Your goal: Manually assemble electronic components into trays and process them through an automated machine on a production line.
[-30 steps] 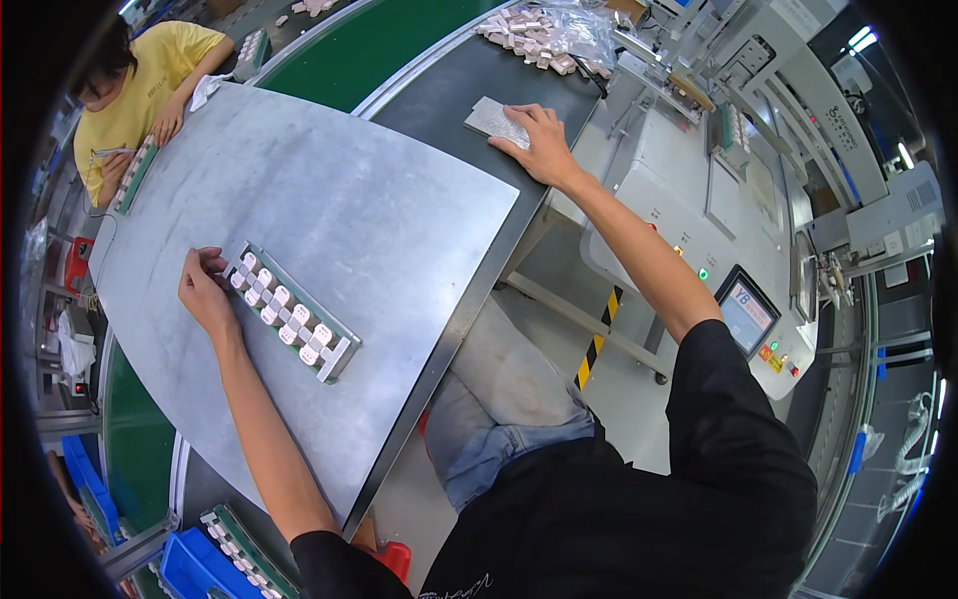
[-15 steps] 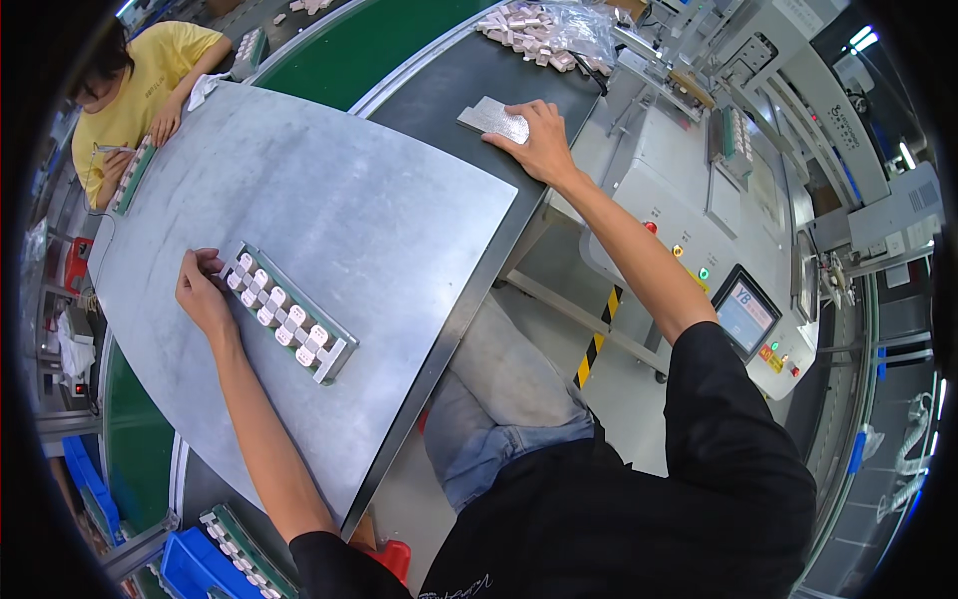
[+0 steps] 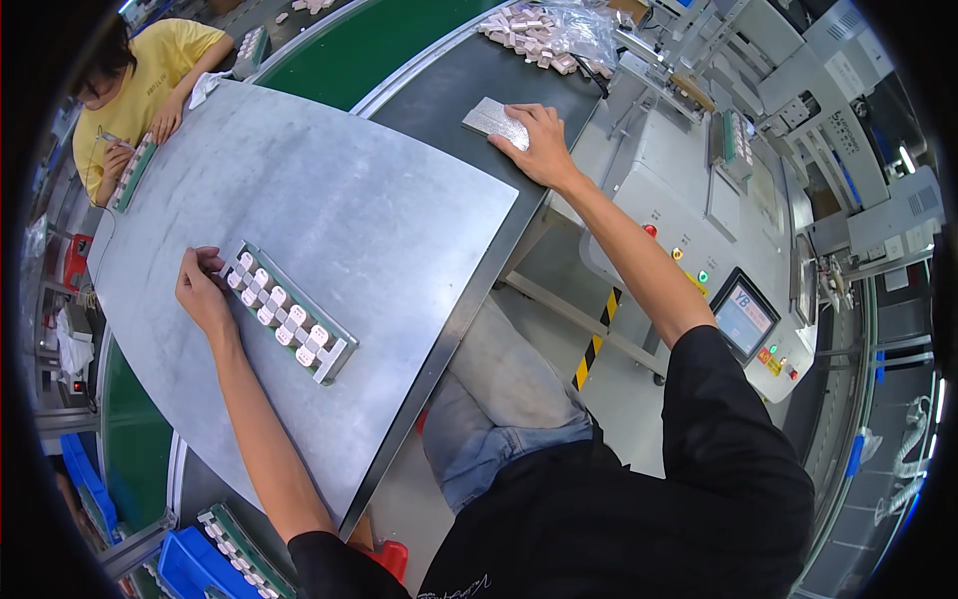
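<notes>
On the grey metal tabletop lies a long green-sided block assembly (image 3: 289,311) with rows of whitish-pink rounded pieces and a pale bracket at each end. My left hand (image 3: 204,290) is at its far left end, fingers curled against the end bracket; the fingertips are partly hidden. My right arm reaches out to the dark surface beyond the table corner. There my right hand (image 3: 539,148) grips a flat silvery slab (image 3: 491,119) with a stepped end, thumb on the near edge and fingers over the far side. The slab's right part is under the hand.
Loose pinkish pieces (image 3: 529,35) and clear plastic bags (image 3: 589,30) lie at the back. A machine with a small screen (image 3: 743,314) and buttons stands at right. Across the table, a person in a yellow shirt (image 3: 165,75) works on a similar assembly (image 3: 135,178). Blue bins (image 3: 195,564) sit lower left.
My right hand and the slab have shifted very slightly to the right. An upper part of the machine at right has moved. My left hand and the block assembly have stayed put.
</notes>
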Demonstrator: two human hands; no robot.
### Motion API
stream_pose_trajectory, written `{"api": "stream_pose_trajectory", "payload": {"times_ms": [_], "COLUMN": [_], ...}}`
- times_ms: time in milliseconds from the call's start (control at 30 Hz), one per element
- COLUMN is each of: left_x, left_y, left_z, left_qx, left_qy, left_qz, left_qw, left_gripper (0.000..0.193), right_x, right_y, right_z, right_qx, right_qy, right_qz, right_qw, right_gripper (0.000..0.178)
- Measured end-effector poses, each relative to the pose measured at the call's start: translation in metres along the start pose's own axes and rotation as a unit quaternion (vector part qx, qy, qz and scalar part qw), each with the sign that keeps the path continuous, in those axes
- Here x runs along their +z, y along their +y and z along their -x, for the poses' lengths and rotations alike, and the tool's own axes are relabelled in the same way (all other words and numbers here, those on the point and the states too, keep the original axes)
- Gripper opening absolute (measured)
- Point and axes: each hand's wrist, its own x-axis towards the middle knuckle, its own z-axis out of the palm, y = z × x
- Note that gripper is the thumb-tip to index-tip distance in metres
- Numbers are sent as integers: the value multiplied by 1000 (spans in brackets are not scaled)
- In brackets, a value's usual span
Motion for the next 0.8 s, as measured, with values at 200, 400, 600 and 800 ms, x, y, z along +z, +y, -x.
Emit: {"api": "stream_pose_trajectory", "payload": {"times_ms": [200,400,600,800], "left_x": [1,0,0,0], "left_y": [1,0,0,1], "left_z": [2,1,1,1], "left_qx": [-7,-6,-8,-3], "left_qy": [2,-1,-2,-2], "left_qz": [1,9,10,14], "left_qw": [1000,1000,1000,1000], "left_gripper": [41,40,40,39], "right_x": [-2,-4,-13,-14], "right_y": [-7,-8,-16,-17], "right_z": [2,1,3,3], "right_qx": [5,2,-45,-48], "right_qy": [11,8,38,30], "right_qz": [16,26,6,-7], "right_qw": [1000,1000,998,998], "right_gripper": [62,60,38,35]}}
